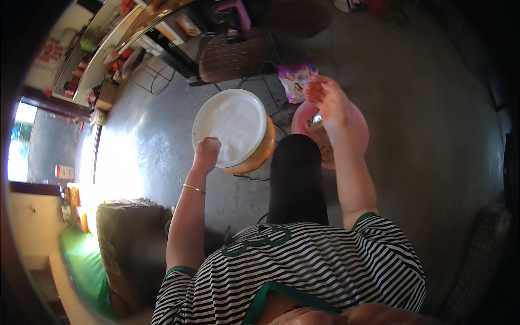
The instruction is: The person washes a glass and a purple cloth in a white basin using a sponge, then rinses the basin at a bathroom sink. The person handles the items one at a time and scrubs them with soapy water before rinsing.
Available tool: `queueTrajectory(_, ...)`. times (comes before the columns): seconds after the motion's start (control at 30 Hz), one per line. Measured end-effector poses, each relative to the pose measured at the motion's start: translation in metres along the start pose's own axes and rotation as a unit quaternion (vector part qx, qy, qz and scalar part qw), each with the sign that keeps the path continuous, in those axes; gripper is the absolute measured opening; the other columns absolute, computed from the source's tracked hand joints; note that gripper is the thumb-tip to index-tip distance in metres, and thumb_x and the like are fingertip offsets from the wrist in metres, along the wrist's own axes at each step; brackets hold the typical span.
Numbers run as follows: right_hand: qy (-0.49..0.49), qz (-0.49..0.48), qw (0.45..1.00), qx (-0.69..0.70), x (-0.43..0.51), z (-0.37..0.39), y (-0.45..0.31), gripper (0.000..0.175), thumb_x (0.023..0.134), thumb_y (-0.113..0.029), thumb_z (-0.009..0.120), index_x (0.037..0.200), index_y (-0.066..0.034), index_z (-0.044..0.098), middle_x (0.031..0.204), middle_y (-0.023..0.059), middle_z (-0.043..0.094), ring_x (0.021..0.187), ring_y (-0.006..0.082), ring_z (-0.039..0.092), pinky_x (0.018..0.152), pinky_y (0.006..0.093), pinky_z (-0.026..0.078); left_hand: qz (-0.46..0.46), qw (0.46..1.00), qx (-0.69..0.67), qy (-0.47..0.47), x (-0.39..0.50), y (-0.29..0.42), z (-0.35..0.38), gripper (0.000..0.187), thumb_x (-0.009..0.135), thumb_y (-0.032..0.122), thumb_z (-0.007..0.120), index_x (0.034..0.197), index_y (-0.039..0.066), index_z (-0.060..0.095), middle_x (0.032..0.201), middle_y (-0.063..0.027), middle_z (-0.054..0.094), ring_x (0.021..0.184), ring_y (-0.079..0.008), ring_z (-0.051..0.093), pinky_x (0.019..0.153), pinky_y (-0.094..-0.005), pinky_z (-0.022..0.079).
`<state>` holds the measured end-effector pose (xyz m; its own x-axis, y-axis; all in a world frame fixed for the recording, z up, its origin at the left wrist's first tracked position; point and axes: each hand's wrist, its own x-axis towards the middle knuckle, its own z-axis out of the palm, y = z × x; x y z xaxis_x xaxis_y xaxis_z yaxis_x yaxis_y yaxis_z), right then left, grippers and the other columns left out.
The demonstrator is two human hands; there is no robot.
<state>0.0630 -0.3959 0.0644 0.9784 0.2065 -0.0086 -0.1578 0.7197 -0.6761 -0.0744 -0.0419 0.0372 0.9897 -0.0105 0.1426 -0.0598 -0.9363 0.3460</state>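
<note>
A round white basin [235,122], with cloudy, whitish contents, stands on or over an orange-yellow round vessel [260,150] before me. My left hand [208,153] is at the basin's near left rim with its fingers curled; what it may hold is hidden. My right hand [328,99] is raised over a pink plastic basin [357,126], its fingers partly bent and apart, with nothing seen in it. Inside the pink basin lie a pale item with dark print [314,122] and a brownish thing, partly hidden by my arm and knee.
A purple printed plastic bag [291,83] lies behind the pink basin. Farther back stands a brown cushioned seat [235,57]. A dark covered piece of furniture [130,248] is at the left. Thin cords run on the floor around the vessel.
</note>
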Motion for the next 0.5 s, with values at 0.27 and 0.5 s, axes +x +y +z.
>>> queueTrajectory(0.27,-0.133,0.198,0.958,-0.161,0.033,0.158,0.139,0.023,0.085,-0.019,0.05,0.101,-0.0036,0.057,0.091,0.0082,0.062,0.084,0.0181,0.061,0.073,0.0304,0.049,-0.195,0.907,-0.373,0.015,0.0,-0.024,-0.043,0.023,0.084,0.015,0.052,0.094,-0.001,0.064,0.095,-0.0073,0.061,0.075,-0.0129,0.059,0.073,-0.0255,0.048)
queueTrajectory(0.5,-0.043,0.269,0.925,-0.266,0.054,0.133,0.232,0.02,0.085,-0.012,0.048,0.101,-0.0033,0.056,0.094,0.0064,0.06,0.082,0.0154,0.06,0.071,0.027,0.047,-0.146,0.865,-0.462,-0.134,0.071,-0.085,-0.039,0.024,0.079,0.009,0.058,0.101,0.0,0.062,0.096,-0.0077,0.061,0.08,-0.016,0.059,0.074,-0.0285,0.048)
